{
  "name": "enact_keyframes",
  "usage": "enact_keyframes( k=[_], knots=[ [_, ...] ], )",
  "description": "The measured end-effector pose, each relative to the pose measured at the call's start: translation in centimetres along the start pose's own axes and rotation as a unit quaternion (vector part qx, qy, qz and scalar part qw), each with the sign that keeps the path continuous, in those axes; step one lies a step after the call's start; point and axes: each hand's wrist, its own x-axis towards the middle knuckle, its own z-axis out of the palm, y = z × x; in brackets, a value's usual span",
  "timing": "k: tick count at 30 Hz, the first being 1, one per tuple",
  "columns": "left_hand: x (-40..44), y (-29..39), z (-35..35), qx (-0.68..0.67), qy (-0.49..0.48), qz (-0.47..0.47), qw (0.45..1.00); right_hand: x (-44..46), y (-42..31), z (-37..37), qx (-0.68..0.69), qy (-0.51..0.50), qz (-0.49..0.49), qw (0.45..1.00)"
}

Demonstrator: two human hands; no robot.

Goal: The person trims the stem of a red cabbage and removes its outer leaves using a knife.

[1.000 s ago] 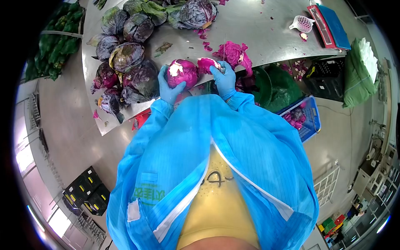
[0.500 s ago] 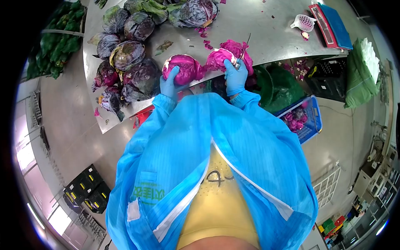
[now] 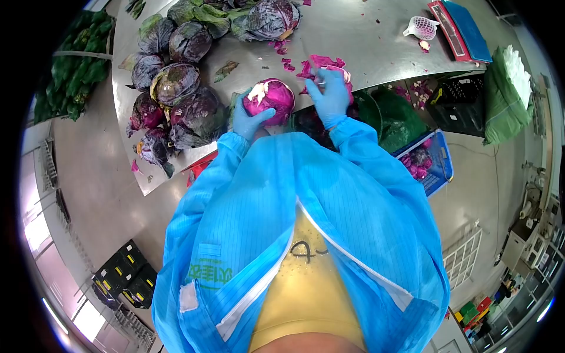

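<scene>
My left hand (image 3: 249, 119) wears a blue glove and is closed around the side of a trimmed red cabbage (image 3: 273, 103), thumb at its near face. The cabbage is bright purple with whitish patches on top, held at the table's near edge. My right hand (image 3: 332, 99), also gloved, is up to the right of it, apart from the cabbage. A blurred grey bit of a knife (image 3: 318, 79) shows at its fingers; most of it is hidden. Loose purple cabbage leaves (image 3: 325, 61) lie just beyond and beside this hand.
Several untrimmed cabbages (image 3: 175, 82) crowd the left of the metal table (image 3: 365, 35). White netting (image 3: 421, 27) and a red-and-blue box-like item (image 3: 462, 32) lie at the far right. Below the edge are a green bag (image 3: 391, 120), a blue crate (image 3: 438, 159) with purple pieces, and black crates (image 3: 462, 106).
My right hand has come away from the peeled leaves, which now lie behind it. The cabbage in my left hand has turned, bringing whitish patches to the top, and shifted slightly right.
</scene>
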Motion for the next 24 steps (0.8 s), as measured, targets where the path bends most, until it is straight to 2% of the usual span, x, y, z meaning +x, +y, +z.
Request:
enact_keyframes(
  k=[1,3,6,8,9,12,13,15,16,18,23,24],
  knots=[
    [-0.1,-0.1,-0.1,0.002,-0.001,-0.001,1.0,0.2,-0.1,1.2,0.12,-0.067,0.028,0.99],
    [-0.1,-0.1,-0.2,0.084,-0.02,0.048,0.995,0.3,0.4,2.4,0.058,-0.138,0.114,0.982],
    [-0.1,0.1,-0.2,0.094,-0.043,0.066,0.992,1.2,1.8,3.3,0.041,-0.194,0.112,0.974],
    [-0.5,0.2,-0.4,0.122,-0.057,0.078,0.988,1.5,2.4,3.1,0.186,-0.275,0.208,0.92],
    [-0.5,0.1,-0.4,0.121,-0.057,0.077,0.988,1.6,2.4,2.9,0.186,-0.275,0.209,0.92],
    [-0.4,-0.1,-0.3,0.112,-0.059,0.088,0.988,2.1,1.0,1.3,0.066,-0.317,0.174,0.93],
    [-0.5,0.1,-0.2,0.115,-0.064,0.092,0.987,1.9,1.4,1.4,0.065,-0.319,0.174,0.929],
    [-0.3,0.0,-0.2,0.117,-0.067,0.097,0.986,1.5,2.3,2.0,0.026,-0.236,0.026,0.971],
    [-0.1,-0.2,-0.3,0.094,-0.069,0.092,0.989,1.2,2.6,2.2,0.026,-0.237,0.026,0.971],
    [-0.1,-0.5,-0.5,0.065,-0.068,0.092,0.991,1.0,2.5,2.3,-0.053,-0.157,0.032,0.986],
    [0.1,-0.8,-0.4,-0.003,-0.05,0.048,0.998,0.3,2.1,2.9,-0.135,-0.113,-0.004,0.984],
    [-0.1,-0.7,-0.2,-0.072,-0.014,-0.012,0.997,0.0,2.2,2.4,-0.095,-0.076,0.046,0.992]
  ],
)
